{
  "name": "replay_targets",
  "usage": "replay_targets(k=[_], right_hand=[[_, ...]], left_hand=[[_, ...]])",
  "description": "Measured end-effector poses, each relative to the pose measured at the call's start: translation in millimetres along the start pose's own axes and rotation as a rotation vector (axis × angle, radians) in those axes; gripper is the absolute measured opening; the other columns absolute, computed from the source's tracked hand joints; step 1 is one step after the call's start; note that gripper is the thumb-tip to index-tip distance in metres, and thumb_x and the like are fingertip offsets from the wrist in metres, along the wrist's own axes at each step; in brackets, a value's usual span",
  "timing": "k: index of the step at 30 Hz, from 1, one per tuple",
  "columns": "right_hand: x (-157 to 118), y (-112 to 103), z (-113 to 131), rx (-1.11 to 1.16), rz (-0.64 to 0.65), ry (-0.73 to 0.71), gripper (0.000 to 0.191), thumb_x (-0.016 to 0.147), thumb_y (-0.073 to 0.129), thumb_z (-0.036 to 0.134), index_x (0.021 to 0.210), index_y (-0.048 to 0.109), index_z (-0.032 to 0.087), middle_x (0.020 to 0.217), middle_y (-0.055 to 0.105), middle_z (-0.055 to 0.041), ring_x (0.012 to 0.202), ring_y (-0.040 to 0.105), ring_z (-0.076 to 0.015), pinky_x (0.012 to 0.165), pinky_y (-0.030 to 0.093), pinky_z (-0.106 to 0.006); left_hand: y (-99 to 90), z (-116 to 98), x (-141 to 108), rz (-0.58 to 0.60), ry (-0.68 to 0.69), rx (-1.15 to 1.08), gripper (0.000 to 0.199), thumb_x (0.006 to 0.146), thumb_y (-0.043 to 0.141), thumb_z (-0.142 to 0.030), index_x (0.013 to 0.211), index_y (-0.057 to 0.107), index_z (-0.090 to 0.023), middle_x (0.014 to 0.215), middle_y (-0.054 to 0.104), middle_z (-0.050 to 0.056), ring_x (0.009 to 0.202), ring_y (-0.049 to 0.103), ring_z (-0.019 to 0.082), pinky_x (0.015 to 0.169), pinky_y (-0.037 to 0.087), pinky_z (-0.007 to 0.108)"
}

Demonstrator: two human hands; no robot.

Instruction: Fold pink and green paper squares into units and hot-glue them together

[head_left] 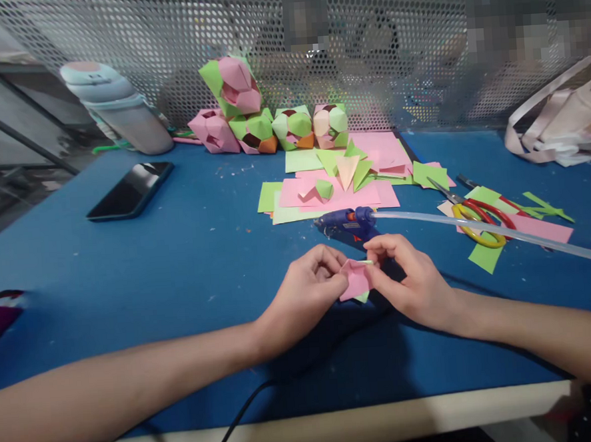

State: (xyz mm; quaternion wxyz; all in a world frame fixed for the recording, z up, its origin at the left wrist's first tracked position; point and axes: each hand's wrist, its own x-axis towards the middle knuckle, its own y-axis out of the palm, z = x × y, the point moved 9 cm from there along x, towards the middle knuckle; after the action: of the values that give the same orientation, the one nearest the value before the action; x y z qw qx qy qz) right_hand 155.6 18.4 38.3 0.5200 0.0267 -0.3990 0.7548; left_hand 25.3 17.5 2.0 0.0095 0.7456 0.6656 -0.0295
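Between both hands is a small piece of folded paper (355, 281), pink with light green showing at its edges. My left hand (315, 280) pinches its left side, thumb against curled fingers. On the right side, my right hand (409, 277) grips the paper between thumb and fingertips. Just beyond the hands lies a blue glue gun (348, 223) with a long clear glue stick (476, 225) running out to the right. Folded green and pink paper pieces (348, 168) rest on flat pink sheets (294, 193) farther back.
Folded paper balls (294, 128) stand along the perforated metal screen (175, 61), one stacked on top. Scissors with red and yellow handles (480, 223) lie right among paper scraps. A phone (131, 191) and a bottle (123, 111) are left; a pale bag (569, 111) sits far right.
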Motion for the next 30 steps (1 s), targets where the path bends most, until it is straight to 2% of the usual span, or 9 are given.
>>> replay_targets(k=[5,10,14,17,21,24,26,28,30], right_hand=[[-2,3,11,-0.063,0.011,-0.136,0.022,0.087,0.051,0.011,0.107,0.049,0.021,0.086,0.057,-0.0013,0.075,0.056,-0.0117,0.071,0.048,-0.024],[-1,4,14,-0.037,0.017,-0.176,0.022,0.088,0.054,0.015,0.108,0.048,0.020,0.086,0.057,-0.0017,0.076,0.056,-0.0126,0.071,0.048,-0.026],[0,6,26,-0.007,0.038,-0.270,0.014,0.090,0.047,0.008,0.095,0.051,0.020,0.082,0.058,-0.0021,0.075,0.055,-0.0131,0.069,0.047,-0.027],[0,6,32,0.002,0.068,-0.323,0.015,0.090,0.046,0.006,0.095,0.051,0.019,0.082,0.058,-0.0021,0.074,0.053,-0.0131,0.069,0.046,-0.028],[0,-7,16,0.064,-0.009,-0.170,0.018,0.089,0.052,0.014,0.106,0.050,0.020,0.091,0.056,-0.0028,0.082,0.054,-0.0141,0.074,0.047,-0.029],[-1,-22,1,0.088,-0.124,-0.090,0.017,0.088,0.052,0.017,0.104,0.049,0.020,0.089,0.052,-0.0023,0.082,0.053,-0.0146,0.075,0.046,-0.031],[2,-28,-12,0.023,-0.179,-0.015,0.018,0.086,0.055,0.019,0.103,0.049,0.020,0.091,0.053,-0.0031,0.084,0.053,-0.0158,0.077,0.046,-0.032],[8,-28,-26,-0.073,-0.183,0.092,0.026,0.082,0.061,0.025,0.104,0.050,0.019,0.096,0.056,-0.0050,0.088,0.056,-0.0183,0.080,0.046,-0.034],[17,-20,-35,-0.134,-0.113,0.158,0.033,0.079,0.066,0.031,0.108,0.053,0.019,0.101,0.061,-0.0062,0.093,0.058,-0.0207,0.083,0.047,-0.035]], left_hand=[[12.8,4,-4,0.125,-0.068,-0.033,0.011,0.079,0.061,-0.023,0.086,0.053,-0.017,0.074,0.059,-0.003,0.068,0.057,0.010,0.064,0.045,0.021],[12.5,1,-5,0.130,-0.025,0.101,0.016,0.082,0.058,-0.026,0.071,0.055,-0.015,0.067,0.059,-0.001,0.064,0.055,0.010,0.061,0.044,0.020],[15.8,3,-5,0.165,-0.028,0.096,0.010,0.080,0.058,-0.022,0.073,0.056,-0.016,0.067,0.060,-0.002,0.064,0.056,0.010,0.060,0.044,0.020],[16.4,3,-6,0.172,-0.025,0.101,0.006,0.080,0.058,-0.020,0.076,0.059,-0.016,0.069,0.060,-0.002,0.065,0.055,0.010,0.061,0.044,0.020],[7.8,-3,-4,0.093,0.016,0.121,0.013,0.080,0.060,-0.026,0.073,0.058,-0.015,0.068,0.060,-0.001,0.065,0.054,0.010,0.060,0.043,0.020],[-6.2,-3,0,-0.018,0.004,0.144,0.016,0.079,0.063,-0.029,0.074,0.058,-0.014,0.070,0.062,0.000,0.065,0.054,0.011,0.059,0.042,0.020],[-13.8,0,3,-0.065,-0.022,0.132,0.017,0.079,0.063,-0.030,0.075,0.058,-0.014,0.071,0.063,0.001,0.067,0.056,0.012,0.061,0.042,0.021],[-17.2,4,6,-0.075,-0.037,0.093,0.018,0.080,0.063,-0.031,0.076,0.058,-0.015,0.073,0.064,0.001,0.068,0.057,0.013,0.062,0.043,0.022],[-18.0,6,9,-0.071,-0.043,0.072,0.018,0.080,0.063,-0.032,0.076,0.058,-0.015,0.071,0.064,0.000,0.067,0.056,0.012,0.061,0.042,0.022]])
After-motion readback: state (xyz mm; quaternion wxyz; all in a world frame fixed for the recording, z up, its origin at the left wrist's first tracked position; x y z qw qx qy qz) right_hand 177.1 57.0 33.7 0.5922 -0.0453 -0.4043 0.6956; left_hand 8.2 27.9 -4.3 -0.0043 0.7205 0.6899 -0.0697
